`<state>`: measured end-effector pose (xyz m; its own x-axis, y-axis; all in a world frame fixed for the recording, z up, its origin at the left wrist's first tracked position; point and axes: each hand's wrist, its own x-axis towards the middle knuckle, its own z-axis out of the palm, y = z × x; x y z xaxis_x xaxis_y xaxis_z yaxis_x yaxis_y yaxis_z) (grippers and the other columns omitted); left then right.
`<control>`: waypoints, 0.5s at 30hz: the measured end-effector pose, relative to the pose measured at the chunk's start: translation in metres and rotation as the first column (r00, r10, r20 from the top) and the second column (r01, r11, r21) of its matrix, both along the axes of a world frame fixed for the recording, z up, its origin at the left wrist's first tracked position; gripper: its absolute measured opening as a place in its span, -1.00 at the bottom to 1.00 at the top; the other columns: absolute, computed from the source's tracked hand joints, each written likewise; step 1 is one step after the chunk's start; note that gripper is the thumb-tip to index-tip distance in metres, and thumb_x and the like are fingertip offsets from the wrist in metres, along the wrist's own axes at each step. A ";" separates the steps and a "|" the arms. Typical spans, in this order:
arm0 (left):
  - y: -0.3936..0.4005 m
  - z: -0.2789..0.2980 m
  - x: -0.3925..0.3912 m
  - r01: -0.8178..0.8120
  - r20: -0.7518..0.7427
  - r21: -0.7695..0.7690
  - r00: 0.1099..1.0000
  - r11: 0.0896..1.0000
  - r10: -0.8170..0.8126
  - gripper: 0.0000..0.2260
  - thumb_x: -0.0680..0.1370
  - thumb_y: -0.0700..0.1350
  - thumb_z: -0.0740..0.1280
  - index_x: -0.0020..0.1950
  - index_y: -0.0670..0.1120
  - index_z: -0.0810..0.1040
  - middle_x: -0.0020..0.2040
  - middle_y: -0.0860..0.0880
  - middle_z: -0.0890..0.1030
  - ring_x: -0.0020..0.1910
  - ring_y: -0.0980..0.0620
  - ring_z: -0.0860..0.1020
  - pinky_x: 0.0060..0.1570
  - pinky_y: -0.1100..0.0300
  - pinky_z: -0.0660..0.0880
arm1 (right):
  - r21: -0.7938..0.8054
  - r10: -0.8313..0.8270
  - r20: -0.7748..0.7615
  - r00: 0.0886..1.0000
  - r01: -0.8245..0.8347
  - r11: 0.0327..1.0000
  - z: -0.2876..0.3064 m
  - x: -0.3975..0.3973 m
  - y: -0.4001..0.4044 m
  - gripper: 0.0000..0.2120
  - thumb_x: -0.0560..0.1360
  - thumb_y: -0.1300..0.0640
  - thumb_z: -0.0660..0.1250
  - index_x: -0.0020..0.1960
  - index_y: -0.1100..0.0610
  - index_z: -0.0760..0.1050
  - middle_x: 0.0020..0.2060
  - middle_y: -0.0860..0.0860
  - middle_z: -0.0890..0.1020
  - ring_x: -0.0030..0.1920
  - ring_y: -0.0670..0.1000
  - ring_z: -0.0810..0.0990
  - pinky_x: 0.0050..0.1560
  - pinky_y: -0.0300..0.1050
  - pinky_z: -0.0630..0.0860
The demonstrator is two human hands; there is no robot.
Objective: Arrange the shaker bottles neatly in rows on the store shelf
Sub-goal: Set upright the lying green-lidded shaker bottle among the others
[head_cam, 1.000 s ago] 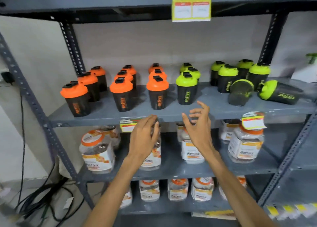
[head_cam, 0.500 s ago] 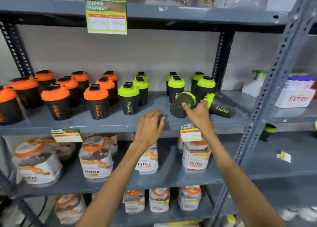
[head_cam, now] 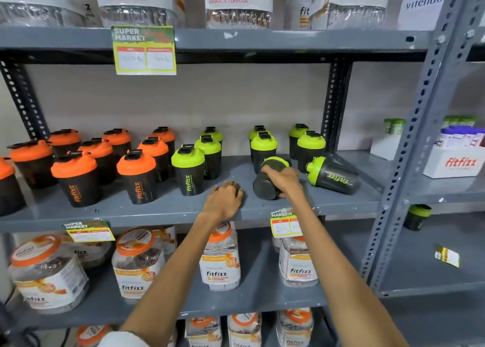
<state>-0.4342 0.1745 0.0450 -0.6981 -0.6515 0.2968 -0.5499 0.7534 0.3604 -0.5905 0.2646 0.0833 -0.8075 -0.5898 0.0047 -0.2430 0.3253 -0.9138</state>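
Observation:
On the grey middle shelf (head_cam: 162,210) stand several black shaker bottles in rows: orange-lidded ones (head_cam: 136,176) on the left, green-lidded ones (head_cam: 187,169) in the middle and right. Two green-lidded bottles lie on their sides at the right. My right hand (head_cam: 282,180) is closed over the nearer toppled bottle (head_cam: 263,188), whose base points toward me. The other toppled bottle (head_cam: 333,175) lies apart, lid pointing left. My left hand (head_cam: 225,198) rests palm down on the shelf's front edge, fingers curled, holding nothing.
Clear Fitfizz jars (head_cam: 220,257) fill the shelf below, and more jars stand on the shelf above. Price tags (head_cam: 144,50) hang from shelf edges. A perforated upright (head_cam: 417,126) divides this unit from the right one, which holds a white Fitfizz box (head_cam: 456,160).
The view swung right and closer to the shelf. My right hand reached forward and closed on the toppled green-lidded bottle. My left hand moved up onto the shelf edge.

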 end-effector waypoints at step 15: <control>-0.005 -0.007 -0.005 0.006 0.023 -0.089 1.000 0.996 -0.004 -0.70 0.58 -0.01 0.09 0.09 -0.14 0.52 0.17 -0.18 0.57 0.19 -0.19 0.52 0.28 -0.06 0.32 | -0.324 -0.311 -0.410 0.857 0.182 0.928 -0.022 0.039 0.016 -0.11 0.12 0.08 0.61 0.32 0.22 0.25 0.24 0.17 0.39 0.30 0.23 0.35 0.29 0.03 0.37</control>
